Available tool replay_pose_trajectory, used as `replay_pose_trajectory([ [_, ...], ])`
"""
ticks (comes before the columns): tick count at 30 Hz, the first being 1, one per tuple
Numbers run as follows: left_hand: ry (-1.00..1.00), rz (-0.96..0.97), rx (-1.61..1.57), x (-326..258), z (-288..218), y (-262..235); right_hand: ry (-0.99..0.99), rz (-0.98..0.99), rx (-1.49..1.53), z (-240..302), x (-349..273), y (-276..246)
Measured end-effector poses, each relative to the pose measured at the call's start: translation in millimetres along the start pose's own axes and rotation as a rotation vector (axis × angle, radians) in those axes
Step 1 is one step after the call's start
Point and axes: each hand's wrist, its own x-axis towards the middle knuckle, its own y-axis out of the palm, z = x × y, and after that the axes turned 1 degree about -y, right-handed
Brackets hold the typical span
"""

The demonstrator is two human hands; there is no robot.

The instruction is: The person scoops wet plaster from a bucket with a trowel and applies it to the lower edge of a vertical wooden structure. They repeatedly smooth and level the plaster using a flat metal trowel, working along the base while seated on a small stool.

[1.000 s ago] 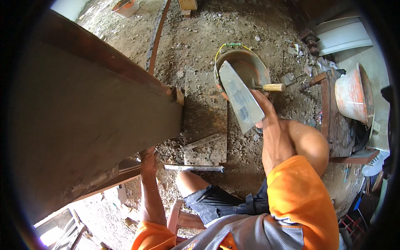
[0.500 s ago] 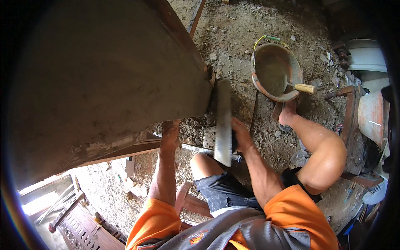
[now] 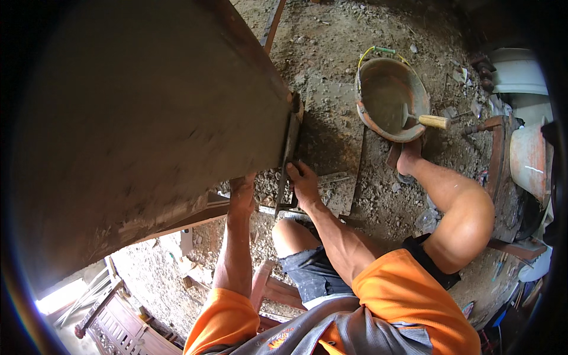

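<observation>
A broad grey plastered wall (image 3: 148, 112) fills the left and upper left. My right hand (image 3: 303, 184) is closed round the handle of a flat metal plastering trowel (image 3: 282, 177). The trowel stands edge-on, its long blade along the wall's right-hand edge. At the wall's lower edge is my left hand (image 3: 241, 194), its fingers mostly hidden by the wall, so their grip does not show. Right of the wall stands a mortar bucket (image 3: 387, 97) with grey mix inside. A small trowel with a wooden handle (image 3: 433, 122) rests in it, the handle over the rim.
Gravelly rubble covers the ground (image 3: 331, 47). A flat board (image 3: 331, 142) lies between wall and bucket. Carved wooden furniture (image 3: 127, 322) is at lower left. Wooden pieces (image 3: 500, 154) and an orange-white tub (image 3: 528, 157) stand at right. My bent knee (image 3: 470, 210) is below the bucket.
My right hand has moved left with the plastering trowel, which has turned from broad face to edge-on and come against the wall's edge. My left hand stays nearly in place.
</observation>
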Motion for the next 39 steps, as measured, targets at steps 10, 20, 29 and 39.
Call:
replay_pose_trajectory([
  [10, -0.051, -0.134, 0.104, 5, 20, -10, 0.189, 0.017, 0.303, 9, -15, -18],
  [20, -0.071, -0.125, 0.118, -4, 13, -9, 0.116, 0.086, 0.297, 27, -12, 0],
  [29, -0.117, -0.147, 0.104, -2, 12, -7, -0.046, 0.046, 0.132, 25, -36, 4],
  [39, -0.134, -0.116, 0.117, -1, 7, -6, 0.111, 0.066, 0.129, 32, -16, -7],
])
